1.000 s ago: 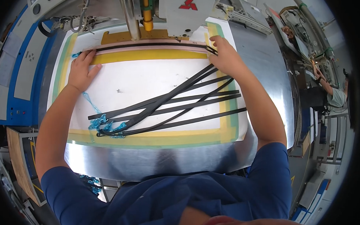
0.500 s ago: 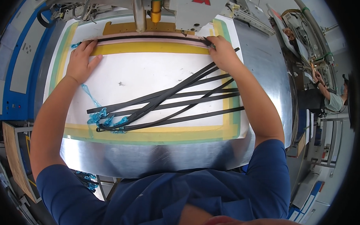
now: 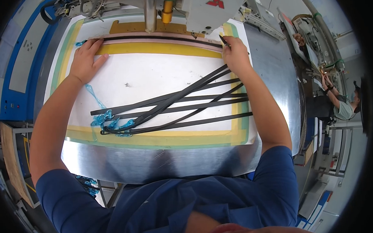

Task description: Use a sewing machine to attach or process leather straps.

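A long black strip (image 3: 159, 37) lies in a pale pink channel between a brown-gold plate (image 3: 128, 27) and a yellow bar (image 3: 135, 48). My left hand (image 3: 86, 60) rests over the left end of the channel, fingers laid out and thumb apart; a scrap of blue film (image 3: 80, 43) sticks out beside its fingertips. At the channel's right end, my right hand (image 3: 236, 53) is closed in a pinch on a thin dark pointed tool (image 3: 223, 40), whose exact kind I cannot make out. It covers the strip's right end.
Several loose black strips (image 3: 181, 93) cross on the white sheet (image 3: 152, 72), with crumpled blue film (image 3: 108, 121) at their left ends. A machine head (image 3: 207, 13) and a metal post (image 3: 150, 13) stand over the channel. Another person (image 3: 343, 105) works at far right.
My right hand has shifted slightly right, and the dark pointed tool now shows above its fingers. My left hand stays nearly where it was. The whole view has moved slightly.
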Demonstrator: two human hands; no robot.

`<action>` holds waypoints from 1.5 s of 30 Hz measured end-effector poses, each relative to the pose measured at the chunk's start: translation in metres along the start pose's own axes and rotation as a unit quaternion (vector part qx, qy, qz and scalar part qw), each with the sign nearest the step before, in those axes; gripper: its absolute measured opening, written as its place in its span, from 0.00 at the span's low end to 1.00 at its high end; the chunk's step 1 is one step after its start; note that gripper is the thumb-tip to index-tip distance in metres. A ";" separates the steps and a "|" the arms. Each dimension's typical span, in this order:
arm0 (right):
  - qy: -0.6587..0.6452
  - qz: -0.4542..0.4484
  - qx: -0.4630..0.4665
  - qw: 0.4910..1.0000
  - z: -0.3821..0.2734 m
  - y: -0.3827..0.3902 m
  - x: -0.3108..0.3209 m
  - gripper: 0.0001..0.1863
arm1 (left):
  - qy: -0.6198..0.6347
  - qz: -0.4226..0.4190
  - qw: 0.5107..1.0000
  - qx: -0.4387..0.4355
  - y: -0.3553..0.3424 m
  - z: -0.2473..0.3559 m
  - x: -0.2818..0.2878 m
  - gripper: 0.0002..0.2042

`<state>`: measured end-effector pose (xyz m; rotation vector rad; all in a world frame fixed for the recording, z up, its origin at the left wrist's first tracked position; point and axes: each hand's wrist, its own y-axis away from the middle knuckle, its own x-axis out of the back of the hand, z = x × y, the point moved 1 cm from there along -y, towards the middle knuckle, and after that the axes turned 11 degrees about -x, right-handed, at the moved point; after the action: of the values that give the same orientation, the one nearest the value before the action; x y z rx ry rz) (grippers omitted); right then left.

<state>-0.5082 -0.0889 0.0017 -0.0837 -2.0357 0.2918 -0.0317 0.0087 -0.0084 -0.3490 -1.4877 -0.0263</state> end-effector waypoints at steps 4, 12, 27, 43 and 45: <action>0.010 0.032 -0.050 0.998 -0.010 0.002 0.011 0.18 | -0.001 0.004 1.000 -0.007 0.001 -0.001 0.002 0.30; 0.128 -0.076 0.056 0.987 -0.004 0.021 0.001 0.21 | 0.003 0.011 1.000 -0.009 0.004 0.005 0.007 0.30; 0.246 -0.096 0.055 0.963 -0.024 0.022 0.018 0.25 | -0.015 0.021 1.000 -0.018 0.002 -0.011 -0.001 0.29; 0.102 -0.183 -0.047 0.977 -0.016 0.110 0.073 0.15 | 0.001 0.025 1.000 -0.015 0.002 -0.005 0.000 0.29; 0.096 -0.171 -0.054 0.979 -0.018 0.107 0.072 0.15 | 0.003 0.025 1.000 -0.016 0.004 -0.002 0.004 0.30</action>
<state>-0.5331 0.0314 0.0456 0.1653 -1.8339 -0.0426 -0.0285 0.0129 -0.0051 -0.4109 -1.4743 -0.0113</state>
